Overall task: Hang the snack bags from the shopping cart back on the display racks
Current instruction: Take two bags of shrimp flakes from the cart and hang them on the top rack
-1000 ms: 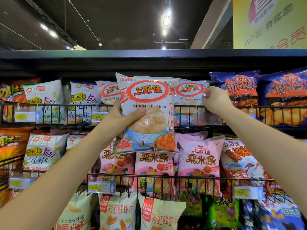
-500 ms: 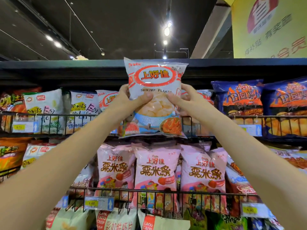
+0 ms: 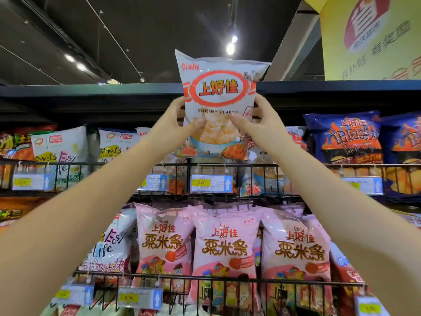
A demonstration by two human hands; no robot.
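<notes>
1. The left hand (image 3: pixel 173 124) and the right hand (image 3: pixel 262 127) are raised. Each curls its fingers round a side edge of the white plastic shrimp-flakes snack bag with a red oval label (image 3: pixel 218 92), at the bag's 9 and 3 o'clock, thumbs on its front.
2. The bag is held upright in the air at 12 o'clock, above the black wire rack rail (image 3: pixel 296 165), not yet seated.
3. The step in hand looks like placing. Next, the bag likely needs lowering toward 6 o'clock behind the rail, beside matching white bags (image 3: pixel 293 137).
4. Blue crisp bags (image 3: pixel 344 137) crowd 3 o'clock, and the dark top shelf board (image 3: pixel 91 91) crosses behind, limiting headroom.
</notes>
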